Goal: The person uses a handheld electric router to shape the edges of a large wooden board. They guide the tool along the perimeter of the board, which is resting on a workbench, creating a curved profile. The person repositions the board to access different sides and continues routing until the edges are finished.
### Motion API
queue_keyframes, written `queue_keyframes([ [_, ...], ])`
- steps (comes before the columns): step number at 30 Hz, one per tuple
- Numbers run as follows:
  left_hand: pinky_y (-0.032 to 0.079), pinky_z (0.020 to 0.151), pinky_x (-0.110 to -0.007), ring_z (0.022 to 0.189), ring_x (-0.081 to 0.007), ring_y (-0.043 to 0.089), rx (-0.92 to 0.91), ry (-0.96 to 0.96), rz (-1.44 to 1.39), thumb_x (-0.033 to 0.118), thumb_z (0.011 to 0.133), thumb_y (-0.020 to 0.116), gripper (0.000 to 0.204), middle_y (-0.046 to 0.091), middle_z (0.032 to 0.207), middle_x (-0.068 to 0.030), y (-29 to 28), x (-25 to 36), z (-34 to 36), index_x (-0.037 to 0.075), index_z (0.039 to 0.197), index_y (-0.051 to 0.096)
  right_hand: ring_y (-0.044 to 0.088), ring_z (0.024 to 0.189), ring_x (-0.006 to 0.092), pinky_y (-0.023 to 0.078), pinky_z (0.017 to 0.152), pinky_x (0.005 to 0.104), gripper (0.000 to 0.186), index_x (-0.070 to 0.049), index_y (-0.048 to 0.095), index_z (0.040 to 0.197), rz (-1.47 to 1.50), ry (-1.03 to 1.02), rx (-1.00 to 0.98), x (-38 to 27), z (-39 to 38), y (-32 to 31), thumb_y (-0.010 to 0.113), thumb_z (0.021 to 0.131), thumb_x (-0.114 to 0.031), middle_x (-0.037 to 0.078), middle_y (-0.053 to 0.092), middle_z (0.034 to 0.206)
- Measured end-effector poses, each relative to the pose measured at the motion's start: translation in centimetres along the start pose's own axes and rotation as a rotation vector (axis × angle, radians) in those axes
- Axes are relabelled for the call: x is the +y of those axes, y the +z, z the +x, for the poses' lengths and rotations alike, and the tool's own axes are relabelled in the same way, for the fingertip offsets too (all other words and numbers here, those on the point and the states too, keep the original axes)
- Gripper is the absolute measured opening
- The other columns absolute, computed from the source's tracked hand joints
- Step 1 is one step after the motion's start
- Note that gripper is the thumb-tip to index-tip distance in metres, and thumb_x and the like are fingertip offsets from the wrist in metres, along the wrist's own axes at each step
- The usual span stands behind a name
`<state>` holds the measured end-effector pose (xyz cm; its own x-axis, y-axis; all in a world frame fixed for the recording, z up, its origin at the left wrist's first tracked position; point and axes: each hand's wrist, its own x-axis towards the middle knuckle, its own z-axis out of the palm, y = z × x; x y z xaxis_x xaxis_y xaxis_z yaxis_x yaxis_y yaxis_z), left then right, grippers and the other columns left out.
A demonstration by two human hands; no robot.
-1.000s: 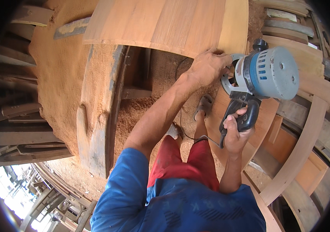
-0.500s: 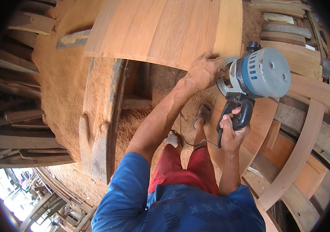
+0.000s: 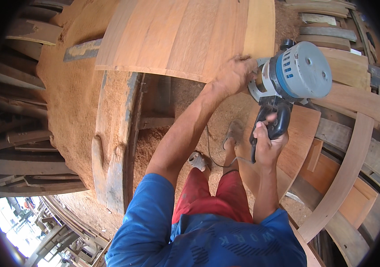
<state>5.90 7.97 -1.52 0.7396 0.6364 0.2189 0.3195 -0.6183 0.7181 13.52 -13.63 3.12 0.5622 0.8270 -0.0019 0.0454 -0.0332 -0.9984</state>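
A grey-and-blue router point(image 3: 306, 70), turned on its side, sits at the right part of the near edge of a large panel of glued wooden strips point(image 3: 176, 31). Its base plate is toward the panel. My left hand point(image 3: 236, 74) has its fingers curled at that base, on the panel's edge, slightly blurred. Below the motor, my right hand point(image 3: 268, 142) is closed round the black loop handle, thumb along its side. A cord point(image 3: 210, 153) runs from the handle down by my sandalled feet. The router's bit is hidden or too small to make out.
Left of my legs stand a weathered timber beam point(image 3: 114, 169) and a big sawdust heap point(image 3: 65, 102). A smaller wooden panel point(image 3: 301, 133) lies under the router. Stacked offcuts and planks point(image 3: 341, 187) crowd the right side; more timber point(image 3: 20, 164) fills the left.
The router and both hands have moved up the view and slightly left, farther along the panel. The panel and beam appear a little lower in the picture.
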Motion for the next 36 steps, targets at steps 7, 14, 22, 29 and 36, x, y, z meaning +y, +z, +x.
queue_keyframes([
  [7,0.044,0.11,-0.048,0.12,-0.0417,0.06,0.067,0.041,-0.053,0.007,0.087,0.073,0.018,0.068,0.109,-0.0172,0.6,-0.8,1.0,0.007,0.101,0.062,0.051,0.065,0.0033,0.043,0.059,0.0216,0.025,-0.005,0.056,0.112,0.052,0.025,0.032,-0.3,1.1,0.3,0.064,0.092,0.008,-0.001,0.056,0.078],
  [14,0.035,0.12,-0.049,0.135,-0.0404,0.052,0.032,-0.003,-0.029,0.01,0.089,0.073,0.017,0.068,0.117,-0.0202,0.5,0.1,-1.1,0.007,0.102,0.062,0.053,0.066,0.005,0.045,0.062,0.0227,0.023,-0.002,0.056,0.111,-0.048,-0.016,0.031,0.1,-1.2,-0.1,0.065,0.092,0.005,0.0,0.057,0.078],
  [22,0.036,0.121,-0.048,0.139,-0.039,0.048,-0.02,-0.048,-0.003,0.014,0.088,0.074,0.022,0.061,0.135,-0.0236,-0.7,2.5,-4.1,0.009,0.107,0.062,0.052,0.065,0.0047,0.044,0.058,0.0226,0.028,-0.005,0.052,0.117,-0.06,-0.028,-0.024,0.3,-4.9,-0.6,0.06,0.094,0.007,0.001,0.056,0.079],
  [29,0.037,0.119,-0.05,0.134,-0.0382,0.053,0.033,-0.007,-0.021,0.011,0.088,0.073,0.02,0.068,0.121,-0.0187,-0.1,0.7,-1.7,0.008,0.104,0.062,0.052,0.065,0.004,0.044,0.06,0.0231,0.024,-0.003,0.054,0.111,0.005,0.013,0.019,-0.2,-1.6,-0.1,0.065,0.091,0.006,-0.002,0.056,0.076],
  [36,0.04,0.117,-0.048,0.133,-0.0364,0.055,0.056,-0.024,-0.041,0.009,0.089,0.073,0.015,0.07,0.115,-0.0154,0.4,-0.8,1.5,0.008,0.101,0.063,0.051,0.065,0.0034,0.044,0.061,0.0225,0.024,-0.004,0.055,0.111,0.001,0.006,0.041,0.0,1.9,0.4,0.065,0.092,0.006,-0.003,0.054,0.075],
])
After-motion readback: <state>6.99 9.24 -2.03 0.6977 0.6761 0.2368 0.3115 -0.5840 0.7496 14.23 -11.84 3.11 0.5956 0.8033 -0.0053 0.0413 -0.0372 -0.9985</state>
